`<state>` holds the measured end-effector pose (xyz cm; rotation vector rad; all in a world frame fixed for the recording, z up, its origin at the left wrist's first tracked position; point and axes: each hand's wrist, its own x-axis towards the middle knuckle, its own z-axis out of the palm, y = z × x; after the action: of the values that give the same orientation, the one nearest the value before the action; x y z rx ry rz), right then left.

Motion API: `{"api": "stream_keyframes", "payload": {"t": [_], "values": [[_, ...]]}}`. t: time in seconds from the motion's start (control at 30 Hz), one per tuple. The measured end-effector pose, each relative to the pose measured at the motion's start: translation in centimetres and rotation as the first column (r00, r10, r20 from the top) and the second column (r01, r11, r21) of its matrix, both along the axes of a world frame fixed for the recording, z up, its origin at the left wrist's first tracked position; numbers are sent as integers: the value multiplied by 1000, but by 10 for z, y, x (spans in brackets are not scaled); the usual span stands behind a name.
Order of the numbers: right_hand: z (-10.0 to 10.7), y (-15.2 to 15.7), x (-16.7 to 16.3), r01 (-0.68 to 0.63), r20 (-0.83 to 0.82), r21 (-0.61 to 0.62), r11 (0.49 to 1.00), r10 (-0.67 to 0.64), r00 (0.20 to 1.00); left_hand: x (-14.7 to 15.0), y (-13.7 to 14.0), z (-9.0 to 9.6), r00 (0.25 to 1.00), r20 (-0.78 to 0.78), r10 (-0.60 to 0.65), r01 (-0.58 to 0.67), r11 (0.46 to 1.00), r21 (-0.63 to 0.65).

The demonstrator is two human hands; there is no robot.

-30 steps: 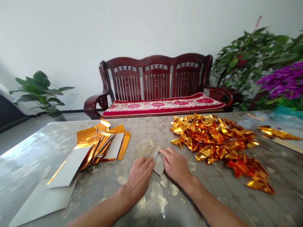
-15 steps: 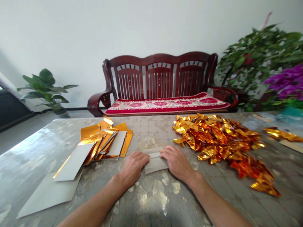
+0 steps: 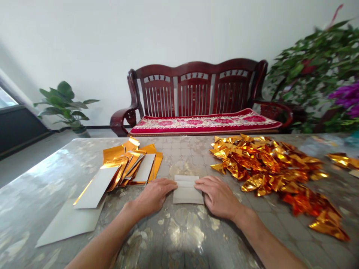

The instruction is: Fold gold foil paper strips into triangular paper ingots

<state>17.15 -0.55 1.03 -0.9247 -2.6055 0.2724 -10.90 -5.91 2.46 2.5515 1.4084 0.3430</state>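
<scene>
A small pale sheet of paper (image 3: 187, 195) with crosswise creases lies on the table in front of me, its whitish side up. My left hand (image 3: 157, 195) is at its left edge, fingers together and fingertips on the upper left side. On the opposite edge, my right hand (image 3: 217, 194) has its bent fingers over the paper near the crease. Both thumbs are mostly hidden. Left of my left hand is a loose stack of gold foil paper (image 3: 119, 172), some sheets white side up. To the right spreads a heap of folded gold foil pieces (image 3: 260, 160).
A larger pale sheet (image 3: 66, 226) lies at the table's left, under the stack's edge. Clear plastic (image 3: 319, 144) sits at the far right. Beyond the patterned table (image 3: 179, 149) stand a dark red wooden bench (image 3: 193, 95) and potted plants (image 3: 66, 102).
The view has turned slightly left. The paper now lies straighter and its upper crease shows more openly. My right hand has drawn back a little toward the paper's right edge.
</scene>
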Motion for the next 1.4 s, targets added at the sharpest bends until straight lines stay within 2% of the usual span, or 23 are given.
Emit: {"api": "stream_keyframes", "payload": {"t": [0.13, 0.23, 0.47, 0.57, 0.77, 0.93, 1.07, 1.4], "values": [[9, -1, 11, -8, 35, -114, 993, 12, 999, 5, -6, 11, 997, -78, 7, -8, 1000, -20], [11, -1, 14, -16, 46, -154, 988, 23, 999, 9, -9, 16, 995, -101, 28, -31, 999, -23], [-9, 3, 6, 27, -103, -54, 998, -32, 994, 13, -9, 10, 997, -51, 53, -52, 999, 15], [-16, 3, 0, 90, -150, -31, 995, -93, 984, 18, -8, 1, 993, -5, 117, -117, 992, 42], [-11, -2, -11, 208, -160, -51, 977, -214, 964, 30, -7, -11, 952, 78, 297, -303, 950, 71], [-8, -2, -18, 263, -166, -35, 964, -265, 950, 35, -4, -9, 928, 99, 360, -367, 927, 77], [-9, -3, -22, 291, -182, -10, 957, -287, 940, 38, 0, -8, 884, 107, 454, -462, 885, 57], [-9, -6, -27, 305, -142, 45, 951, -296, 945, 46, 5, -11, 837, 89, 540, -547, 834, 74]]}}
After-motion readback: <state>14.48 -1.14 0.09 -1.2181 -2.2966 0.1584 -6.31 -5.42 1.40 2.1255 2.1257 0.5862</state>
